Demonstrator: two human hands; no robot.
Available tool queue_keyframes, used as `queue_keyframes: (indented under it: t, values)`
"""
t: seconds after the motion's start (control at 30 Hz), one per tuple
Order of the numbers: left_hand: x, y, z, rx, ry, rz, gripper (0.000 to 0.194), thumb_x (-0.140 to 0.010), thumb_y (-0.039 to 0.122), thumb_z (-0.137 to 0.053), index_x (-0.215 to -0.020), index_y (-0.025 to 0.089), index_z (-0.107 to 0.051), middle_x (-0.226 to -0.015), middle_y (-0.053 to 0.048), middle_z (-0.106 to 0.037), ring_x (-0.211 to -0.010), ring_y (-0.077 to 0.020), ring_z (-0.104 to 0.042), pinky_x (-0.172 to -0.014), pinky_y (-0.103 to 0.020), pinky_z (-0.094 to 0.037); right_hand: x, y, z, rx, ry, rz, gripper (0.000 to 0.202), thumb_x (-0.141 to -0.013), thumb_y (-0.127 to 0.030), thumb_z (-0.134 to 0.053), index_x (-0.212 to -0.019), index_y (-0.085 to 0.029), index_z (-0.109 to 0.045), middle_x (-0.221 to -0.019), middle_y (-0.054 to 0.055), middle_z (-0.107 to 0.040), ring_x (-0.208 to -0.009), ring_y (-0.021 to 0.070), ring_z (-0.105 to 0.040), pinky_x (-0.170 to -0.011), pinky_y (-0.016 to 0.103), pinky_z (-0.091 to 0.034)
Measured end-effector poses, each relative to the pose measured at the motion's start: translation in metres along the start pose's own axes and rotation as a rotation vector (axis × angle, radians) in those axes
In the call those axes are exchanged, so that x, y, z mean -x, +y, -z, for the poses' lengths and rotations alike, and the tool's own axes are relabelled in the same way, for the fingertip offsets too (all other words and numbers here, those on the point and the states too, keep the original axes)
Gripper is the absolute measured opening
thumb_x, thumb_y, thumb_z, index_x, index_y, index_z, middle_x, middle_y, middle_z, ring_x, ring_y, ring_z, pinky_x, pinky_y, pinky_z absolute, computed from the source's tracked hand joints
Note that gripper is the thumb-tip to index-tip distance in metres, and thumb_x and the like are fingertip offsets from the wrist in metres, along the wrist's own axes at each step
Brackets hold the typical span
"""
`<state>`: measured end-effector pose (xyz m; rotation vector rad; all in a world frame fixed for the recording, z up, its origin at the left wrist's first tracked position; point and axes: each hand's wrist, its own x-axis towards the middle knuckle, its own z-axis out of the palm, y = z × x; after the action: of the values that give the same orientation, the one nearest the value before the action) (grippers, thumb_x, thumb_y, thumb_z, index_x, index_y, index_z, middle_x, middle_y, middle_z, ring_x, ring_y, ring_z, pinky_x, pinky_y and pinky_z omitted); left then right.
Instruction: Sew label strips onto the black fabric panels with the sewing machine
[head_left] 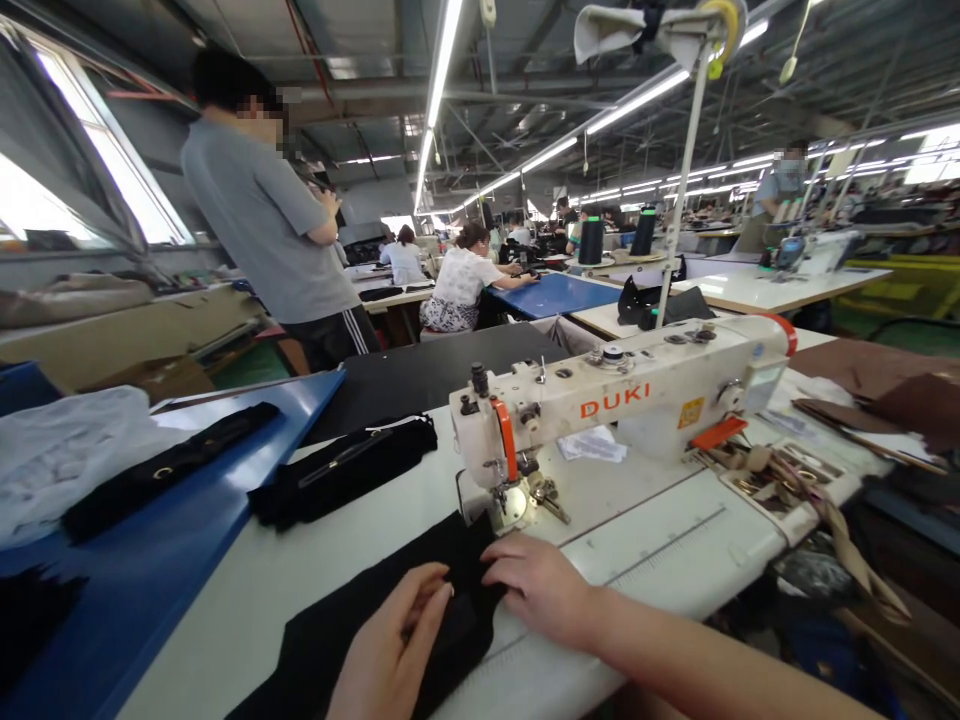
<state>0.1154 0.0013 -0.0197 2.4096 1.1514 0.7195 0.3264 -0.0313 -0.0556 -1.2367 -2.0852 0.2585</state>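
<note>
A black fabric piece (337, 610) lies on the white sewing machine table, its far edge close to the needle area of a white DUKI sewing machine (585, 400). Over the cloth, my left hand (397, 640) has its thumb and fingers drawn together in a pinch on the material. My right hand (544, 592) grips the right edge of the same cloth with curled fingers, just in front of the presser foot. The lit needle plate (514, 505) shows beyond my fingertips. Part of the cloth is hidden under both hands.
Left of the machine lies a black fabric bundle (345, 470); another black bundle (169, 470) is on a blue table beside a clear plastic bag (71, 460). A tray with straps and rings (795, 485) sits right. A person in grey (262, 210) stands ahead left.
</note>
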Motion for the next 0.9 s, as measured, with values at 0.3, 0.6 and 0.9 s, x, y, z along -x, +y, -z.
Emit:
queue_keyframes:
  t: [0.3,0.6,0.9]
  values:
    - [0.003,-0.027,-0.019,-0.564,-0.105,-0.385,0.056,-0.090,0.050,-0.048,-0.142,0.028,-0.043,-0.145,-0.005,-0.046,-0.129,-0.0268,-0.049,-0.100,-0.044,-0.047,0.026,0.037,0.057,0.302,-0.023,-0.029,0.026,-0.085,-0.006,-0.051,-0.099,-0.018,-0.070,-0.109,0.007,-0.067,-0.098,0.0182,-0.059,-0.090,0.029,-0.047]
    - [-0.013,-0.032,-0.024,-0.571,-0.159,-0.340,0.056,-0.091,0.054,-0.045,-0.143,0.035,-0.037,-0.149,-0.001,-0.041,-0.135,-0.0295,-0.041,-0.105,-0.050,-0.039,0.025,0.116,0.136,0.618,0.002,-0.678,0.020,-0.091,-0.013,-0.050,-0.096,-0.011,-0.070,-0.103,0.013,-0.066,-0.101,0.0237,-0.058,-0.086,0.029,-0.044]
    - [-0.019,-0.035,-0.019,-0.556,-0.186,-0.356,0.054,-0.092,0.051,-0.046,-0.143,0.036,-0.038,-0.148,-0.003,-0.042,-0.134,-0.0305,-0.042,-0.102,-0.051,-0.042,0.024,0.121,0.129,0.605,0.038,-0.748,0.024,-0.092,-0.010,-0.046,-0.088,-0.011,-0.069,-0.097,0.016,-0.067,-0.096,0.0231,-0.059,-0.080,0.028,-0.044]
